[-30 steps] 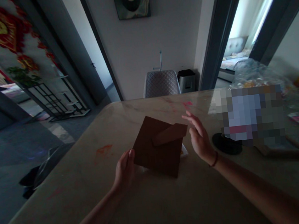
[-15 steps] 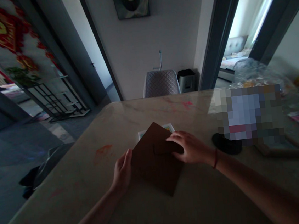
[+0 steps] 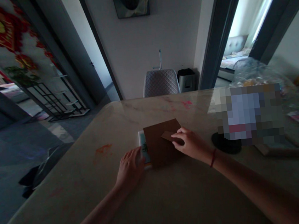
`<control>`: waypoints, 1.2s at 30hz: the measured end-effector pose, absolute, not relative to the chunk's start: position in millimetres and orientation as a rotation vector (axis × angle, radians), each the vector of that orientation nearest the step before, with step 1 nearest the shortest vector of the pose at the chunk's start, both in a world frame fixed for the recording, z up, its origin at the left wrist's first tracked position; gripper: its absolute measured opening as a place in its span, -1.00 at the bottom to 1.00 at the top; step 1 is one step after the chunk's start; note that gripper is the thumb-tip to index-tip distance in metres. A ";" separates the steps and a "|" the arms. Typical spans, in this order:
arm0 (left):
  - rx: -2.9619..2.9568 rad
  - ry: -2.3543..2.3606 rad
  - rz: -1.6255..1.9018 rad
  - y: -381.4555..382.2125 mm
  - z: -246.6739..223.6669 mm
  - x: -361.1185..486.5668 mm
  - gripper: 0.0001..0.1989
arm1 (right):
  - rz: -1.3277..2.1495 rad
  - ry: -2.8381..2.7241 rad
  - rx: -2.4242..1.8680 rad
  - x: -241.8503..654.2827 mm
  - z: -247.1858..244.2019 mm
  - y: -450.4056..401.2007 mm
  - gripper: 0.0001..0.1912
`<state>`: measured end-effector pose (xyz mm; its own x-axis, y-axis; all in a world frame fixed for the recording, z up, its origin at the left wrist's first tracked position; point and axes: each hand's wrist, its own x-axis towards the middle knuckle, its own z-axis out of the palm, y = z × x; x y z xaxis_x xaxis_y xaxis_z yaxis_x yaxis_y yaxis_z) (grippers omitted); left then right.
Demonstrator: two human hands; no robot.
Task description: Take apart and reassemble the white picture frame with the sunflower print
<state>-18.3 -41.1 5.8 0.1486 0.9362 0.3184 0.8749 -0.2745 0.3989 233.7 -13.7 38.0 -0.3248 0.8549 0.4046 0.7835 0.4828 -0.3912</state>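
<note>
A brown backing board [image 3: 160, 153] with a small flap [image 3: 167, 135] lies over a white-edged picture frame [image 3: 144, 150] on the table. The frame's left strip, with a blue-green picture, shows past the board; the rest is covered. My right hand [image 3: 193, 146], with a red string at the wrist, pinches the flap between thumb and fingers. At the frame's left edge, my left hand [image 3: 130, 167] rests with its fingers stretched out, touching the frame's lower left side.
The stone-patterned table [image 3: 108, 202] has orange and pink stains. To the right stand a black round base [image 3: 226, 145], a blurred-out item and clear plastic bags [image 3: 254, 72]. A quilted chair [image 3: 161, 83] is at the far edge, beside a bin [image 3: 186, 80].
The brown board has turned and come down over the frame, its edges now nearly squared with it. My left hand has let go of the board's corner and moved right to the frame.
</note>
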 end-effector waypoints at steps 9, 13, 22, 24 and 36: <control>2.546 1.640 0.658 -46.5 4.1 -16.0 -0.60 | -0.052 -2.199 -1.519 222.9 46.1 -28.0 -0.79; 2.544 1.656 0.649 -47.7 3.9 -15.4 -0.60 | -0.104 -2.232 -1.493 222.9 44.3 -26.8 -0.80; 2.480 1.659 0.621 -48.5 14.4 -11.3 -0.62 | -0.143 -2.271 -1.423 230.2 36.1 -16.8 -0.80; 2.463 1.668 0.614 -48.8 16.8 -10.7 -0.61 | -0.119 -2.282 -1.421 232.3 33.3 -15.1 -0.79; 2.586 1.661 0.429 -53.5 12.4 -4.7 -0.24 | -0.117 -2.282 -1.492 223.1 37.3 -23.6 -0.79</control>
<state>-4.7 -53.5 12.4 0.3894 0.8968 0.2098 0.8863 -0.4269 0.1796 223.1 -23.6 37.3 -0.3432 0.8588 0.3804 0.8931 0.4237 -0.1509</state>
